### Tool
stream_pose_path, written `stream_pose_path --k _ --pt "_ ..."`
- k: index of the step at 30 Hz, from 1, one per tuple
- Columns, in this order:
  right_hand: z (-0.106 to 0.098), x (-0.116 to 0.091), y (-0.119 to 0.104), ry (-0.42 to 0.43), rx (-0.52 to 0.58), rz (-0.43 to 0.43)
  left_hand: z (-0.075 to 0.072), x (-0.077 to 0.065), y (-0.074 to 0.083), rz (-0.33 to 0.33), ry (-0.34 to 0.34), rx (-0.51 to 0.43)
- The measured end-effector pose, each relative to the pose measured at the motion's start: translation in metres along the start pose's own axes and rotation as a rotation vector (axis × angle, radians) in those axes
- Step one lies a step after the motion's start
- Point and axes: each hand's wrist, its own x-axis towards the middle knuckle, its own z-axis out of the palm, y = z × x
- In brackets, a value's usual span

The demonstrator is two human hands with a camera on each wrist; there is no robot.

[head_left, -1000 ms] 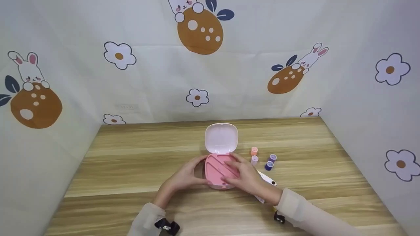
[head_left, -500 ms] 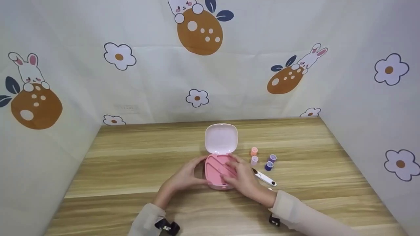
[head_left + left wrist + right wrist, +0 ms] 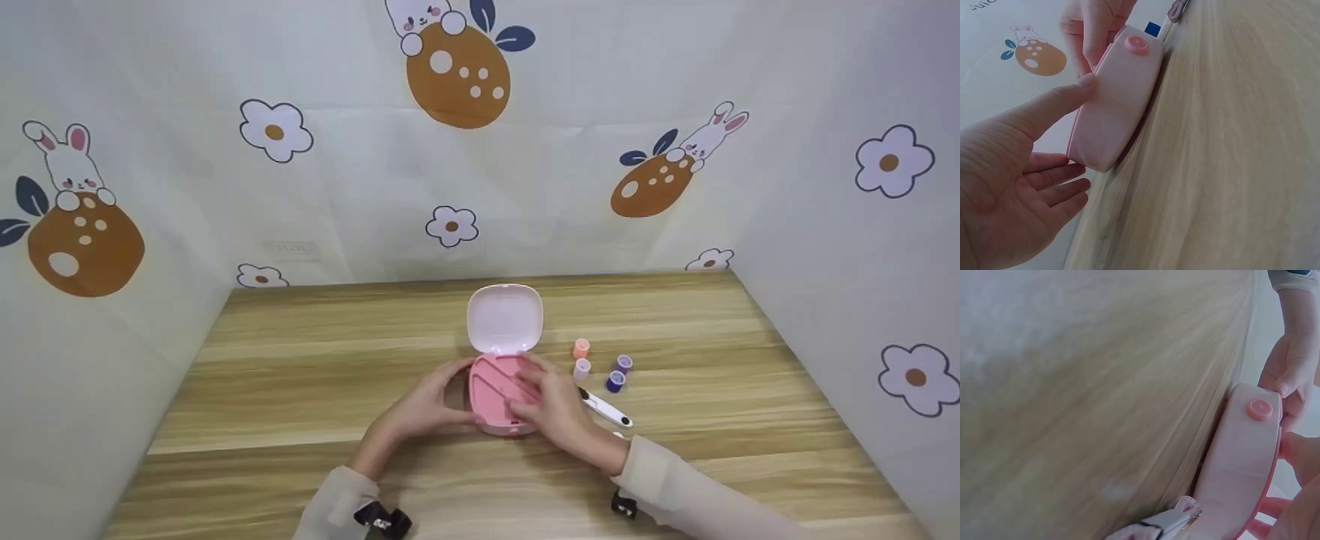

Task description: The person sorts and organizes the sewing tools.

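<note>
A pink box (image 3: 491,429) lies with its pale lid (image 3: 505,319) swung back; a darker pink tray (image 3: 491,390) with slanted ridges sits in it. My left hand (image 3: 420,405) holds the box's left side, thumb at the front rim and fingers round toward the back; the left wrist view shows that thumb (image 3: 1067,98) on the top edge. Over the tray's right half rests my right hand (image 3: 562,405), thumb and bent fingers apart on its surface, covering that part. A round pink button (image 3: 1259,409) marks the box's front wall.
Right of the box stand several small thread spools: orange (image 3: 581,348), pale pink (image 3: 582,368), purple (image 3: 624,364) and dark blue (image 3: 616,382). A slim white tool (image 3: 606,409) with dark ends lies beside my right hand. Patterned cloth (image 3: 352,187) walls the wooden table (image 3: 300,352).
My right wrist has shifted slightly left and toward me, uncovering more of the white tool. The left hand and the box hold their places.
</note>
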Motion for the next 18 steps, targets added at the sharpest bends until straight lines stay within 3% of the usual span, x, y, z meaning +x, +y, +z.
stream_pose_path --k 6,18 --pt "-0.0014 0.0013 -0.0008 0.006 0.005 0.001 0.0009 -0.0003 -0.0007 0.025 0.007 0.01" --pt "-0.0072 0.0033 -0.0041 0.032 -0.019 -0.035 0.0003 0.0009 0.0008 0.005 0.027 -0.03"
